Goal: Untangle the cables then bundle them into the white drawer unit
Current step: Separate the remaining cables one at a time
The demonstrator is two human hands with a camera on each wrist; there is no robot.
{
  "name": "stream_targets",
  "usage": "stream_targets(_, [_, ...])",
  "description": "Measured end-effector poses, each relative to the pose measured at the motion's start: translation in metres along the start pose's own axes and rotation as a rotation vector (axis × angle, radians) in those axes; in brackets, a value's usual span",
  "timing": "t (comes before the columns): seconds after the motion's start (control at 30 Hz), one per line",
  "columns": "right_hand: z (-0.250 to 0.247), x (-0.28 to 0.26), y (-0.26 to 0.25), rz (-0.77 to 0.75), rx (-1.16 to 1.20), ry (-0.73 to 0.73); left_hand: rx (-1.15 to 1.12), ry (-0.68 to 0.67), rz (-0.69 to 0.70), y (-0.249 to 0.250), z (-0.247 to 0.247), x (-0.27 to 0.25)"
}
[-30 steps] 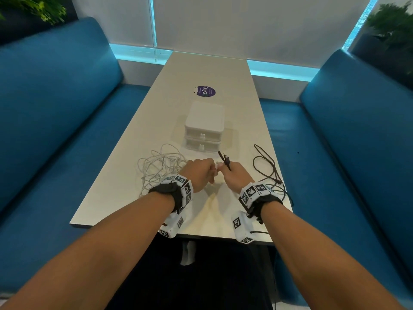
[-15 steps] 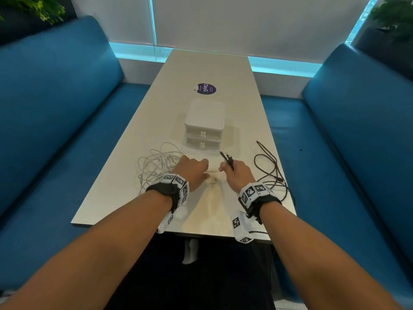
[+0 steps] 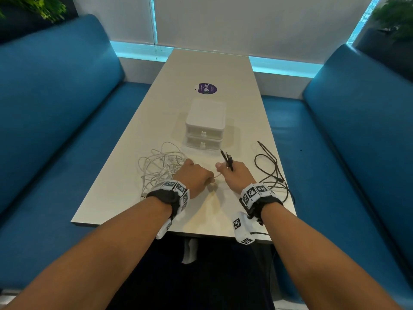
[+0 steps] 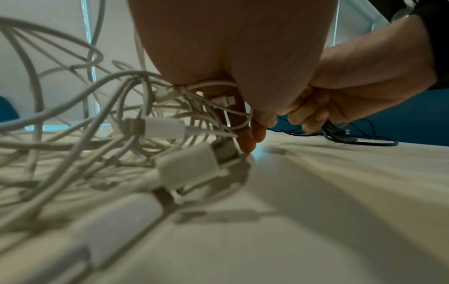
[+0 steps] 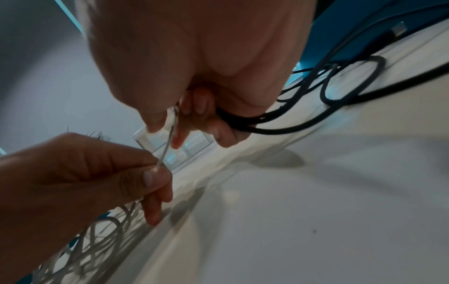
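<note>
A tangle of white cables (image 3: 161,166) lies on the table left of my hands. My left hand (image 3: 210,180) pinches one thin white strand (image 3: 218,175) that runs a short way across to my right hand (image 3: 221,168). In the right wrist view the right thumb and forefinger pinch that strand (image 5: 167,146), while the other fingers curl round the black cable (image 5: 267,119). The black cable's plug ends (image 3: 228,159) stick up from the right fist, and its loops (image 3: 270,173) lie to the right. Just beyond both hands stands the white drawer unit (image 3: 205,121), with both drawers closed.
The table (image 3: 210,68) is long and pale, with blue benches (image 3: 55,108) on both sides. A purple round sticker (image 3: 206,88) lies beyond the drawer unit. Black cable loops reach the table's right edge (image 3: 288,193). White plugs (image 4: 194,169) lie near my left wrist.
My hands were touching and have drawn apart, so a short span of white strand now shows between them. The left hand has moved back and left; the black cable stays in the right.
</note>
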State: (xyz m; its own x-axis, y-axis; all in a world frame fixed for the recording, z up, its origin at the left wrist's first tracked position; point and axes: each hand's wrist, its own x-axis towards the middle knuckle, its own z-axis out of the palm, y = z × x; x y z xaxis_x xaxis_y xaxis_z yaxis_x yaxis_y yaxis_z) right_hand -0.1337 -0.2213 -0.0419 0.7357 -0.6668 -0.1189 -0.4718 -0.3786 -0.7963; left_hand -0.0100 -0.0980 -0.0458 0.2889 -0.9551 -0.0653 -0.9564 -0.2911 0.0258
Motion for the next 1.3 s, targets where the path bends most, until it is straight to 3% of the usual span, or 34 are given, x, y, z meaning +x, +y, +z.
stream_targets(0.13, [0.003, 0.005, 0.002, -0.021, -0.266, -0.027, 0.083, -0.001, 0.023, 0.004, -0.002, -0.002])
stream_targets(0.27, [-0.015, 0.005, 0.014, 0.109, -0.496, 0.047, 0.212, -0.033, -0.021, -0.011, -0.006, -0.008])
stream_targets(0.4, [-0.029, 0.004, 0.017, 0.115, -0.358, 0.025, 0.258, -0.044, -0.022, -0.017, -0.006, -0.012])
stream_targets(0.53, [-0.02, 0.003, 0.001, -0.02, -0.131, -0.023, 0.266, -0.066, 0.021, 0.001, -0.006, -0.007])
stream_targets(0.67, [-0.004, -0.005, -0.021, -0.073, 0.038, -0.176, 0.251, -0.06, 0.016, 0.013, -0.004, -0.002])
stream_targets(0.8, [0.005, -0.01, -0.026, -0.04, -0.061, -0.26, 0.246, -0.058, 0.015, 0.008, -0.002, -0.003])
stream_targets(0.9, [-0.003, -0.008, -0.016, -0.106, -0.429, -0.305, 0.243, -0.067, 0.052, 0.002, -0.005, -0.005])
stream_targets(0.97, [-0.016, -0.005, -0.002, -0.093, -0.613, -0.239, 0.246, -0.081, 0.053, -0.007, -0.007, -0.007])
stream_targets(1.13, [-0.048, -0.002, 0.021, 0.045, -0.794, -0.005, 0.287, -0.051, 0.099, -0.014, -0.008, -0.009])
stream_targets(1.3, [-0.039, 0.005, 0.012, 0.132, -0.497, 0.066, 0.237, -0.039, 0.074, 0.002, -0.008, 0.002])
